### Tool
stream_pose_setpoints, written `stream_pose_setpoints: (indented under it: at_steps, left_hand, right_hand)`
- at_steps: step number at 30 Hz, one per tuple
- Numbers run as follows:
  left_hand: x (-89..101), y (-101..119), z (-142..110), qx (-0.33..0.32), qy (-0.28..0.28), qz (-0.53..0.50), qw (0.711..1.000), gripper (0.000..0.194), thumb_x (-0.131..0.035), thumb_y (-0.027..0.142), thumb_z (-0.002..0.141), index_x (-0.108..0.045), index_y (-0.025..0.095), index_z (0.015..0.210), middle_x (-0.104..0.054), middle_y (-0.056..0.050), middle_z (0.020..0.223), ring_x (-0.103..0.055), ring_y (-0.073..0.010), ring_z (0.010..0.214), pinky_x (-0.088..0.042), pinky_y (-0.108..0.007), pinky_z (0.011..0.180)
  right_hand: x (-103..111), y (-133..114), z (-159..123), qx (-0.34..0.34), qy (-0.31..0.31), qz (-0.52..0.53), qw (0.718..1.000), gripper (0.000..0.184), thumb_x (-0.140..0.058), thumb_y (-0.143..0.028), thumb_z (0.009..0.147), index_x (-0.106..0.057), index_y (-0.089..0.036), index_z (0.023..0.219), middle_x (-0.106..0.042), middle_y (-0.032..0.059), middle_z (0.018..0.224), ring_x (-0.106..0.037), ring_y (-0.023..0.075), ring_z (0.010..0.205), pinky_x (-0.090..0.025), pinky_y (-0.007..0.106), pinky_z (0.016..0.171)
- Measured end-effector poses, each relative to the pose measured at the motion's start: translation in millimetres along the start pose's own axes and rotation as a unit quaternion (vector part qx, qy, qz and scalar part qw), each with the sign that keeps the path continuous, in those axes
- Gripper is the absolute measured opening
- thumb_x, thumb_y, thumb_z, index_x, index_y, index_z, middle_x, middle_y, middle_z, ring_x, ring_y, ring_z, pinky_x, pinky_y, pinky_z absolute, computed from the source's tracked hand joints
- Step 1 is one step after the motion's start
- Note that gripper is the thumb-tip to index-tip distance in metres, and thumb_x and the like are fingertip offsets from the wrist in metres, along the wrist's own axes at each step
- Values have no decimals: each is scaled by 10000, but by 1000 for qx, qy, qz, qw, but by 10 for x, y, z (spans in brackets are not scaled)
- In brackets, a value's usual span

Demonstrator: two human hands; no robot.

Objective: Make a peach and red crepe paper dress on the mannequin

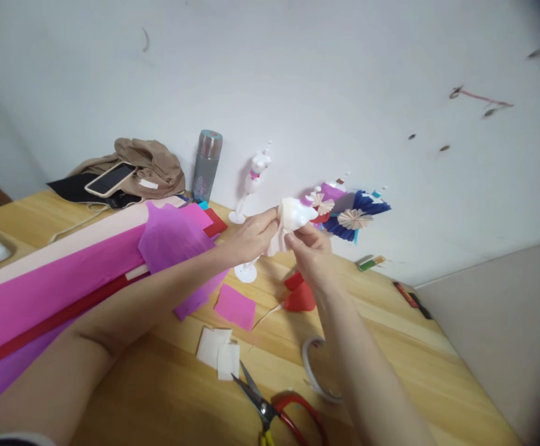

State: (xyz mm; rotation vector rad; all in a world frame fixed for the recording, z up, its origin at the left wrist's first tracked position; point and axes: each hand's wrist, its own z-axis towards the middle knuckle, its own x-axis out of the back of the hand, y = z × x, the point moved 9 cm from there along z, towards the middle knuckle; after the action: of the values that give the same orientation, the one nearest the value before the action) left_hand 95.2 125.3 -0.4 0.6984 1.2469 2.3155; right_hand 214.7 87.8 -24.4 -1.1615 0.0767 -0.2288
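A small white mannequin (300, 214) on a stand tilts to the right in front of me. Pale cream paper (276, 243) is wrapped around part of it and hangs below. My left hand (256, 234) is closed on the paper at the mannequin's left side. On the right, my right hand (312, 246) pinches the paper near its underside, thumb toward me. A round white base (245, 272) shows below my left hand. Behind the right hand are decorated figures, one with a dark blue pleated paper skirt (344, 228) and a pale paper fan.
Scissors (264, 409), a tape roll (309, 371), white paper pieces (216, 347), a pink square (235, 306) and a red paper piece (300, 296) lie near me. Left are long paper sheets (65, 272), a phone (110, 179) and a flask (207, 167). Another white mannequin (252, 183) stands by the wall.
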Motion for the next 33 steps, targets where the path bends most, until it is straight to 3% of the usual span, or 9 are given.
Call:
stream_pose_setpoints:
  at_steps: [7, 16, 21, 25, 29, 33]
  left_hand:
    - [27, -63, 61, 12, -12, -16, 1000, 218, -430, 251, 940, -632, 191, 884, -623, -15, 775, -608, -175, 852, -486, -273, 760]
    - [194, 27, 48, -2, 80, -27, 996, 228, -406, 161, 838, -632, 166, 803, -635, 0, 795, -580, -142, 810, -436, -248, 726]
    - [252, 196, -51, -22, 119, 65, 990, 298, -430, 279, 899, -549, 168, 649, -538, -9, 718, -526, -140, 760, -398, -265, 704]
    - [239, 158, 1, -18, 87, 131, 987, 300, -605, 368, 825, -537, 161, 618, -481, 16, 699, -468, -116, 686, -353, -265, 658]
    - [251, 70, 95, -4, 45, 93, 995, 163, -655, 304, 781, -662, 157, 710, -545, 19, 693, -467, -107, 667, -354, -252, 641]
    - [275, 59, 124, -7, 45, 40, 998, 146, -672, 274, 764, -725, 147, 812, -615, -3, 741, -514, -115, 695, -390, -240, 640]
  right_hand:
    - [-18, 23, 7, -7, 6, -9, 1000, 533, -816, -531, 661, -715, -288, 1124, -755, 63, 1127, -672, 298, 1077, -513, 475, 971]
    - [-42, 20, 31, -1, -5, 4, 1000, 469, -814, -502, 681, -724, -290, 1090, -757, 56, 1122, -686, 288, 1058, -491, 493, 1023]
    - [-24, 40, 29, -2, -5, 5, 1000, 472, -801, -497, 701, -715, -296, 1120, -755, 59, 1137, -685, 298, 1075, -520, 496, 983]
    - [-41, 8, 25, 14, -16, 16, 1000, 398, -792, -461, 730, -726, -289, 1084, -746, 55, 1168, -673, 287, 1119, -488, 501, 1040]
    - [-51, 8, 37, 21, -18, 15, 1000, 387, -802, -457, 725, -726, -288, 1065, -746, 48, 1171, -671, 279, 1125, -466, 505, 1071]
    - [-49, 8, 60, 36, -21, 30, 999, 401, -817, -424, 719, -718, -294, 1085, -741, 40, 1186, -672, 268, 1124, -469, 489, 1069]
